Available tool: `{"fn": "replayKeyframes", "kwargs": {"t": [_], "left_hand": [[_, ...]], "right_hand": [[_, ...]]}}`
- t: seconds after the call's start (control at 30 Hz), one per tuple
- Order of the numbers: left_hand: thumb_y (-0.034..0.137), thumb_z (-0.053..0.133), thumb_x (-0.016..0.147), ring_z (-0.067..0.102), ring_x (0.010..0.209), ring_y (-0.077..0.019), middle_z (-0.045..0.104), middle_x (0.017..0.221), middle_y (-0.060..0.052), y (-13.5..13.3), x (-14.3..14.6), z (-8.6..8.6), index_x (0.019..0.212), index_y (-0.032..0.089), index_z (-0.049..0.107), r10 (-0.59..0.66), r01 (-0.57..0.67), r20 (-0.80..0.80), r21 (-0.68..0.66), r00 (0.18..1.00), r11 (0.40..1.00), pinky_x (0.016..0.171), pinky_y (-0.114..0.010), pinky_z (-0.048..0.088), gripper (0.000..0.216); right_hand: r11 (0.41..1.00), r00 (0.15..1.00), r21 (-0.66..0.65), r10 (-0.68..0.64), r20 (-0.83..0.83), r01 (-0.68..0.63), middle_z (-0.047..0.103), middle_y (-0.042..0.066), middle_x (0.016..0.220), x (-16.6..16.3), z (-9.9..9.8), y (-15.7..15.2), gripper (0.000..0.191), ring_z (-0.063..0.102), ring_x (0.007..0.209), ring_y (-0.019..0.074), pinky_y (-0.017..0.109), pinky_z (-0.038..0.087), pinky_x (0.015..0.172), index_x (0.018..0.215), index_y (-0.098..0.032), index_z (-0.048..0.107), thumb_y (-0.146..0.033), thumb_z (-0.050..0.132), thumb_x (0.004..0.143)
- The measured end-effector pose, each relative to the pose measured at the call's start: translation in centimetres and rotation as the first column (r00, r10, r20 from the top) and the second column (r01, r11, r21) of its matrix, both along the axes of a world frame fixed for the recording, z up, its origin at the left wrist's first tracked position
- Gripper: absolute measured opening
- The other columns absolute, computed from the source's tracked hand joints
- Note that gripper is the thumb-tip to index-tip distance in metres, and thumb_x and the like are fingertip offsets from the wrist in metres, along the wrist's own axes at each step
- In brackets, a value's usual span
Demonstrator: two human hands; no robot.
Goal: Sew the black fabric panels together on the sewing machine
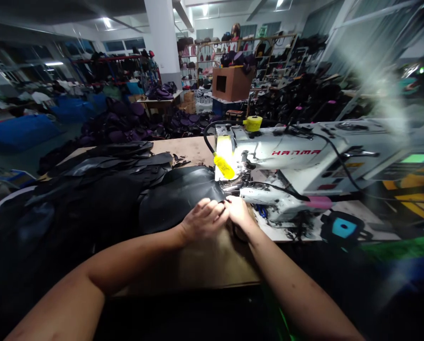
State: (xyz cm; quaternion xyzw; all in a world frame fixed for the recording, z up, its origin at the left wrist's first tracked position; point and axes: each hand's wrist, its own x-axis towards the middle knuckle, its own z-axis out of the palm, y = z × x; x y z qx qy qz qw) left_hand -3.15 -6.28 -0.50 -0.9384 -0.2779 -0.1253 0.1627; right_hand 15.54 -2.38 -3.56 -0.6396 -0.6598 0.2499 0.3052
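Note:
A smooth black leather-like panel [183,192] lies on the table with its right end at the sewing machine [290,154]. My left hand [204,220] is closed on the panel's near right edge, its fingers curled. Touching it, my right hand [237,212] is closed at the panel's corner, just in front of the machine's narrow lower arm [269,195]; its fingertips are partly hidden. A yellow-sleeved lamp [224,166] lights the needle area, where the needle itself cannot be made out.
Black pieces [91,184] are heaped along the table's left side. Small black scraps [180,161] lie behind the panel. At right, a black and blue item [345,227] rests near the table edge. Beyond stand a brown box [233,83] and piles of dark purple bags [127,116].

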Motion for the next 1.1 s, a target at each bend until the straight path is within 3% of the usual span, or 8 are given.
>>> {"fn": "replayKeyframes", "kwargs": {"t": [0.07,0.13,0.3,0.5,0.63,0.8,0.9,1.1], "left_hand": [[0.017,0.038,0.102,0.055,0.123,-0.0309,0.061,0.135,-0.017,1.9,0.3,1.0,0.136,0.020,0.058,0.104,-0.106,0.036,0.057,0.994,0.993,0.098,-0.046,0.043,0.040],[0.017,0.035,0.103,0.060,0.109,-0.0308,0.065,0.121,-0.020,3.7,0.4,1.8,0.123,0.014,0.065,0.132,-0.130,-0.026,0.051,0.991,0.990,0.085,-0.044,0.046,0.036],[0.022,0.039,0.104,0.062,0.073,-0.0199,0.068,0.093,-0.014,6.4,-0.6,2.7,0.097,0.010,0.068,-0.050,0.038,-0.228,-0.057,0.972,0.998,0.061,-0.031,0.044,0.032],[0.019,0.037,0.104,0.062,0.059,-0.0168,0.070,0.086,-0.007,7.1,-1.1,2.7,0.125,0.016,0.062,-0.100,0.080,-0.356,-0.070,0.929,0.994,0.053,-0.027,0.042,0.033],[0.023,0.044,0.103,0.065,0.065,-0.0168,0.071,0.090,-0.006,7.6,-0.5,2.9,0.122,0.019,0.065,-0.111,0.069,-0.299,-0.146,0.948,0.987,0.057,-0.026,0.045,0.029],[0.022,0.043,0.102,0.070,0.076,-0.0221,0.071,0.091,-0.011,7.4,1.4,2.6,0.116,0.011,0.066,0.034,-0.085,-0.254,-0.190,0.967,0.978,0.067,-0.031,0.053,0.029],[0.014,0.039,0.101,0.071,0.082,-0.0273,0.070,0.095,-0.018,6.4,3.2,1.9,0.110,0.003,0.066,0.170,-0.215,-0.200,-0.232,0.965,0.948,0.071,-0.037,0.056,0.031],[0.004,0.035,0.098,0.069,0.091,-0.0276,0.068,0.106,-0.021,4.9,6.3,0.2,0.115,0.000,0.066,0.327,-0.332,-0.077,-0.358,0.942,0.873,0.079,-0.038,0.058,0.035]], "right_hand": [[1.000,0.999,0.001,-0.019,-0.032,0.019,0.066,0.004,0.070,-0.3,-0.3,-0.1,0.027,0.054,0.066,0.0158,0.027,0.037,0.063,0.065,-0.018,0.058,-0.026,0.049,0.089],[1.000,0.998,0.004,-0.023,-0.051,0.023,0.065,0.004,0.069,-0.5,-0.4,-0.2,0.029,0.054,0.066,0.0158,0.026,0.037,0.063,0.065,-0.019,0.057,-0.028,0.048,0.090],[0.999,0.998,-0.022,-0.038,-0.041,0.037,0.059,0.002,0.062,-0.6,-0.5,-0.5,0.035,0.051,0.061,0.0147,0.025,0.033,0.060,0.059,-0.021,0.049,-0.032,0.047,0.092],[0.994,0.963,-0.107,-0.042,-0.265,0.013,0.063,0.002,0.060,-1.0,-1.1,-0.5,0.033,0.056,0.059,0.0152,0.025,0.038,0.059,0.060,-0.021,0.052,-0.032,0.049,0.091],[0.992,0.942,-0.121,-0.065,-0.329,0.026,0.060,0.001,0.056,-1.2,-1.4,0.2,0.033,0.055,0.055,0.0158,0.025,0.040,0.056,0.061,-0.021,0.052,-0.036,0.050,0.090],[0.988,0.930,-0.142,-0.100,-0.354,0.053,0.063,0.002,0.061,-1.9,-1.4,1.3,0.028,0.058,0.055,0.0168,0.027,0.044,0.056,0.068,-0.021,0.054,-0.039,0.051,0.089],[0.993,0.937,-0.078,-0.105,-0.334,0.083,0.069,0.007,0.071,-2.1,-1.5,1.2,0.023,0.062,0.068,0.0198,0.030,0.049,0.066,0.071,-0.018,0.060,-0.034,0.052,0.086],[0.991,0.913,-0.014,-0.127,-0.387,0.131,0.075,0.011,0.088,-1.2,-1.8,1.2,0.025,0.065,0.089,0.0259,0.036,0.052,0.083,0.087,-0.014,0.071,-0.027,0.050,0.082]]}}
